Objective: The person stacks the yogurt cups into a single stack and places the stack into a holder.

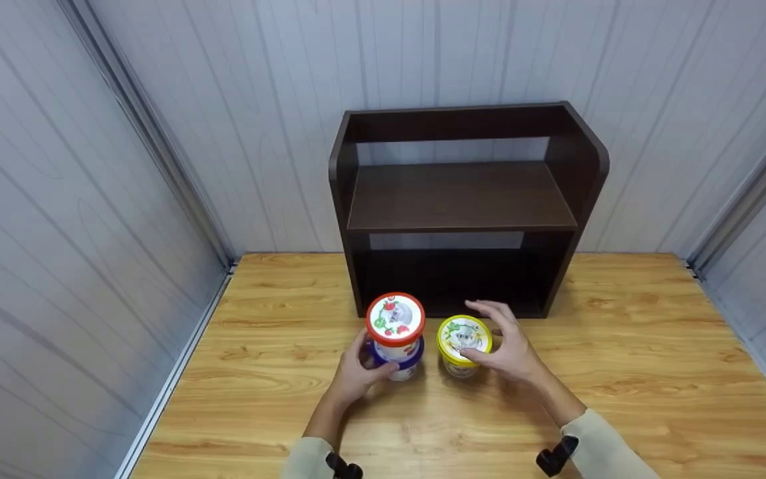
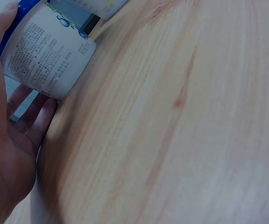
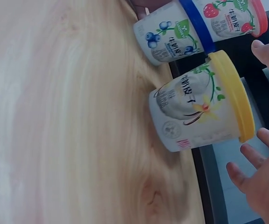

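Two printed tubs are stacked at the middle of the table. The red-lidded tub (image 1: 395, 319), with strawberries on its label, stands on top of the blue-lidded tub (image 3: 169, 37), which shows blueberries. My left hand (image 1: 356, 376) holds the blue-lidded tub, thumb at its lid and fingers around the far side. To the right stands a yellow-lidded tub (image 3: 195, 102) with a vanilla flower. Around it my right hand (image 1: 512, 349) is spread, the thumb overlapping the lid in the head view. The right wrist view shows those fingers (image 3: 253, 156) apart from the tub's side.
A dark brown two-level shelf (image 1: 463, 196) stands right behind the tubs, against the pale panelled back wall (image 1: 276, 133). Wood-grain table (image 1: 270, 372) extends to both sides. Panelled walls (image 1: 57, 233) close in the left and right.
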Demonstrator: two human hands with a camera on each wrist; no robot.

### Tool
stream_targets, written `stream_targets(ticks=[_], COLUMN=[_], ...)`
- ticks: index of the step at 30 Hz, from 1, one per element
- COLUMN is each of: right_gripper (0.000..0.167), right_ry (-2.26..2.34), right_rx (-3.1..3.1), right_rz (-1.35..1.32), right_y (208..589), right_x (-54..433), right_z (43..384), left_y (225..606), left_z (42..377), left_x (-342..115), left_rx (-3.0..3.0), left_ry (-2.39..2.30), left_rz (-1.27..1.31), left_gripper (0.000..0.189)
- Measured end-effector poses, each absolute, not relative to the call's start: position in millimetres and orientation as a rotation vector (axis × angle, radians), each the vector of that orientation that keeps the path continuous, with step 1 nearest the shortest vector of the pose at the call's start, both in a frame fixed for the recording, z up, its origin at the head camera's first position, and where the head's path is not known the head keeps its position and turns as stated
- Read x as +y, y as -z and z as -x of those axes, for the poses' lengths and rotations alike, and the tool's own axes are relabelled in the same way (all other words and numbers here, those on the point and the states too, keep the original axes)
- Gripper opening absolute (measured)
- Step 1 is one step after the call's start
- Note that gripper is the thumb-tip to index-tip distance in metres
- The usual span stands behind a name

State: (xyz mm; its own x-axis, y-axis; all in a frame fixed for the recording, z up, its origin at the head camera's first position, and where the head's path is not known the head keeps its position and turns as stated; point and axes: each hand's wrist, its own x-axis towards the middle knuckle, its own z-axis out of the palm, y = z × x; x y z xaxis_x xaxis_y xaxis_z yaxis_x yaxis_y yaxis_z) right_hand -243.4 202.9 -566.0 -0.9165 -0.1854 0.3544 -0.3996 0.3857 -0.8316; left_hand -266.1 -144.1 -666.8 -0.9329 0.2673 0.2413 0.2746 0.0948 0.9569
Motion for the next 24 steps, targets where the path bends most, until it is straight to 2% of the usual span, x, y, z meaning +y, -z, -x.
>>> stream_targets(ticks=[7,12,17,20,24], right_gripper=[0.082,0.084,0.084,0.083,0.079], right_ry=[-1.589,-1.576,-1.581,-1.614,-1.645], right_rx=[-2.394,-2.385,-2.390,-2.416,-2.451], right_rz=[-0.532,-0.530,-0.510,-0.475,-0.438], right_y=[577,584,591,593,594], right_x=[204,202,200,199,198], right_z=[242,241,241,240,238], left_y=[676,661,637,636,653], left_z=[272,263,250,249,259], left_x=[-145,-144,-140,-139,-141], left_rx=[-2.391,-2.356,-2.369,-2.347,-2.326], left_ry=[2.054,1.991,1.986,2.006,2.025], left_rz=[0.469,0.568,0.563,0.578,0.572], left_gripper=[0.097,0.094,0.094,0.093,0.093])
